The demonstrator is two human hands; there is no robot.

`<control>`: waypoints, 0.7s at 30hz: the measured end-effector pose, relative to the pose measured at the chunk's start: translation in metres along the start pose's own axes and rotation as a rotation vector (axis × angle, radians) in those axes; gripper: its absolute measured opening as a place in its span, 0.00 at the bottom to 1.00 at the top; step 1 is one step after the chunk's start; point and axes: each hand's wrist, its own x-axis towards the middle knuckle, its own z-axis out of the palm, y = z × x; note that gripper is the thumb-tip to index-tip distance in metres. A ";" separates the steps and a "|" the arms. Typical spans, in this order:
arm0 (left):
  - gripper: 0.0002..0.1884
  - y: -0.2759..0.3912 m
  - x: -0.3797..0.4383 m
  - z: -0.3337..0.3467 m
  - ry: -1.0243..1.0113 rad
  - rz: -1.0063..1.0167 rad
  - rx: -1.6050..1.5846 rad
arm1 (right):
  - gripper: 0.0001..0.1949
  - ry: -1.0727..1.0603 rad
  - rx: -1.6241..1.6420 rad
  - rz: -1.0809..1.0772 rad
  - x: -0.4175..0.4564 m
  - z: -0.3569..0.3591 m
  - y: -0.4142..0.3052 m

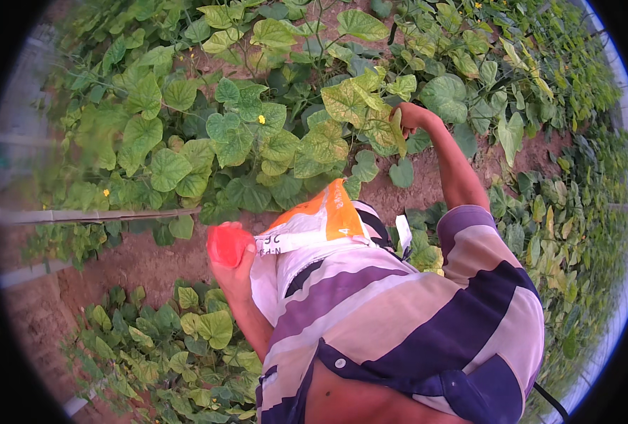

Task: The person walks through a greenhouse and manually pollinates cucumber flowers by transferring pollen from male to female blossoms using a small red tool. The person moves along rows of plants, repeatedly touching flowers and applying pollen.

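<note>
My left hand (234,278) grips a translucent red plastic container (229,246) at the left of my waist. The contents of the container cannot be made out. My right arm stretches out over the vines, and my right hand (414,117) is among broad lobed leaves with its fingers curled. A yellowing leaf (397,132) hides part of those fingers, so whether they pinch anything is unclear. Against my front hangs a white and orange woven sack (340,214) bearing writing. Its top lies beside my striped shirt (399,318), just right of the red container.
Leafy vines with small yellow flowers (261,119) spread ahead and on both sides. A pale pole (97,214) juts in from the left at waist level. Strips of brown soil (160,275) run between the plant rows. Pale sheeting (618,79) borders the far right.
</note>
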 end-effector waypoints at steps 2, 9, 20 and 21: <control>0.34 -0.001 -0.004 0.005 -0.008 -0.001 0.016 | 0.29 0.509 -0.324 -0.176 0.035 0.021 0.031; 0.35 -0.002 -0.027 0.015 0.068 -0.018 0.044 | 0.32 0.131 0.120 -0.337 0.076 0.036 0.003; 0.36 -0.010 -0.037 0.028 0.059 -0.007 0.053 | 0.24 0.970 0.253 -0.407 0.024 0.082 -0.036; 0.36 -0.013 -0.036 0.028 0.043 -0.009 0.046 | 0.23 1.020 0.140 -0.395 0.022 0.084 -0.038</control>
